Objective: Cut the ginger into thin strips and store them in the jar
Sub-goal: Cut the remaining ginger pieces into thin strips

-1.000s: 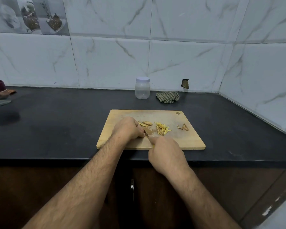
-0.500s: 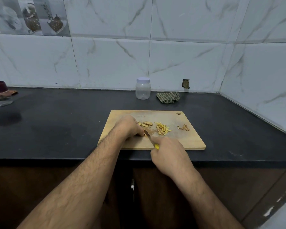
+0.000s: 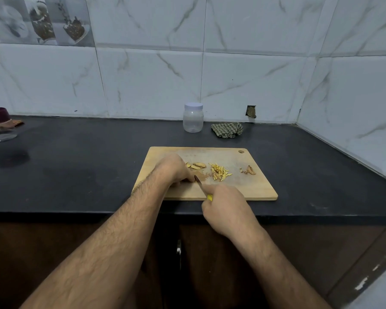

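While the right hand (image 3: pixel 226 208) grips a yellow-handled knife (image 3: pixel 202 187), forefinger laid along the blade's back, the blade slants to eleven o'clock and its tip meets the left hand (image 3: pixel 175 170). That hand lies knuckles-up on the wooden cutting board (image 3: pixel 250 188) with fingers curled down at the blade; what they pin is hidden. Just beyond its knuckles, at one o'clock, lie a few ginger slices (image 3: pixel 197 165). At three o'clock from those sits a loose pile of ginger strips (image 3: pixel 218 172), and further the same way, near the board's right edge, some peel scraps (image 3: pixel 249 170). At twelve o'clock, well behind the board against the wall, stands the clear jar (image 3: pixel 193 118), white lid on, a checked cloth (image 3: pixel 227 130) near its right.
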Demonstrator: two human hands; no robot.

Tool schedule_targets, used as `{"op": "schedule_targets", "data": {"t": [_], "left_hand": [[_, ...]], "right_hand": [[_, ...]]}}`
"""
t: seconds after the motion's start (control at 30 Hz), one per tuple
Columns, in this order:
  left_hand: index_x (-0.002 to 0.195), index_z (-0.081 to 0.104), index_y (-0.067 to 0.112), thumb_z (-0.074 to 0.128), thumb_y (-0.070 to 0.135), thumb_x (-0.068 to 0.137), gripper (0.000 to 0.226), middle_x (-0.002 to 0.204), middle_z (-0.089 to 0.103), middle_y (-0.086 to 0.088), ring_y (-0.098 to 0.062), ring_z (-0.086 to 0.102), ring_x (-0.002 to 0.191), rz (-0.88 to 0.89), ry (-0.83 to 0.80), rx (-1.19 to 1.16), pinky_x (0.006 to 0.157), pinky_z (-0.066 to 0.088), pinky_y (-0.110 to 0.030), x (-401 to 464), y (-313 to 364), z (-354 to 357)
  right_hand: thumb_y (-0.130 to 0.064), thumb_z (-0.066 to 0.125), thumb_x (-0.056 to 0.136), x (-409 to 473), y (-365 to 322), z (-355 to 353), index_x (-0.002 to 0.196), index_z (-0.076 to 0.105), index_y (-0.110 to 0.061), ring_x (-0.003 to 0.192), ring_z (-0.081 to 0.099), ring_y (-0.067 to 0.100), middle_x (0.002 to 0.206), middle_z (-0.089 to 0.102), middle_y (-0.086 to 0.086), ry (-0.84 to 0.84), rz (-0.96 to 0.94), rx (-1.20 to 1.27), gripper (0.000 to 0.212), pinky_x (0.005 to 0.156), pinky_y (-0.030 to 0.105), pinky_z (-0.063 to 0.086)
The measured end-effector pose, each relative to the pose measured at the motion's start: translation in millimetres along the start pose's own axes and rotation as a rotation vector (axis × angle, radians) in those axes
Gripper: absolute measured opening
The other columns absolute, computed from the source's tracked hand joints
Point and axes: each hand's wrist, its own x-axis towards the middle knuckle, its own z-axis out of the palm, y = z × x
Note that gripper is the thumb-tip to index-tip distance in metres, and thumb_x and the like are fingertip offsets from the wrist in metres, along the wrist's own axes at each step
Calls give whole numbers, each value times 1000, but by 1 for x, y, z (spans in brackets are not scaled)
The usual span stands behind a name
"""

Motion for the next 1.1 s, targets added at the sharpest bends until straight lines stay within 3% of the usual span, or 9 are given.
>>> {"op": "schedule_targets", "data": {"t": [0.07, 0.17, 0.4, 0.5, 0.57, 0.77, 0.93, 1.03, 1.1], "left_hand": [[77, 65, 13, 79, 26, 75, 19, 64, 56, -5, -22, 50, 61, 14, 16, 1, 63, 44, -29, 0, -1, 0], [78, 66, 12, 79, 25, 75, 19, 64, 57, -5, -23, 50, 61, 34, 26, -10, 64, 44, -30, -2, -1, 0], [72, 67, 13, 76, 16, 77, 11, 66, 60, -7, -21, 49, 55, 92, -2, -91, 61, 44, -28, -8, -8, -4], [67, 60, 14, 69, 11, 82, 17, 59, 54, -6, -18, 44, 47, 111, 5, -180, 54, 39, -24, -10, -16, -7], [69, 60, 15, 62, 12, 84, 15, 61, 55, -4, -17, 45, 50, 143, 91, -234, 54, 37, -24, -10, -24, -7], [90, 68, 20, 59, 17, 88, 10, 76, 64, 9, -3, 56, 68, 267, 391, -233, 57, 39, -15, -12, -32, 0], [92, 69, 21, 61, 21, 90, 9, 82, 64, 10, -8, 57, 77, 288, 427, -198, 60, 39, -19, -6, -34, 2], [98, 69, 22, 61, 21, 92, 10, 85, 62, 10, -12, 59, 86, 289, 409, -152, 73, 42, -24, 2, -34, 1], [107, 69, 21, 62, 20, 92, 16, 90, 63, 9, -13, 60, 92, 299, 394, -98, 80, 44, -24, 8, -33, 1]], "right_hand": [[-18, 47, 93, -7, 4, 1, 129, 59, -27, 92, 57, 20, 105, 63, 2, 0, 20, -10, 38, 79, 36, 55], [-19, 48, 94, -11, 9, -2, 132, 57, -27, 88, 52, 17, 106, 63, 2, 20, 20, -25, 39, 80, 35, 55], [-20, 49, 96, -15, 9, -9, 137, 56, -27, 98, 59, 16, 115, 65, -1, 2, 34, 66, 42, 76, 25, 48], [-19, 47, 96, -13, 5, -10, 136, 56, -22, 81, 62, 17, 101, 61, -3, 22, 35, 123, 41, 67, 28, 53], [-18, 47, 96, -10, 1, -9, 133, 57, -20, 78, 62, 17, 97, 58, -4, 45, 26, 121, 39, 67, 31, 55], [-17, 49, 92, 4, -13, 6, 129, 61, -22, 97, 61, 21, 110, 66, 1, 66, 6, 40, 39, 83, 36, 56], [-18, 48, 95, 7, 2, 3, 136, 56, -24, 96, 62, 20, 110, 66, 2, 67, 73, -5, 42, 80, 33, 56], [-16, 47, 94, 11, 12, -6, 145, 48, -25, 101, 62, 21, 116, 66, 3, 54, 126, -20, 52, 83, 32, 53], [-16, 46, 92, 13, 14, -9, 144, 50, -26, 91, 66, 22, 109, 67, 3, 36, 147, -2, 53, 81, 34, 56]]}}
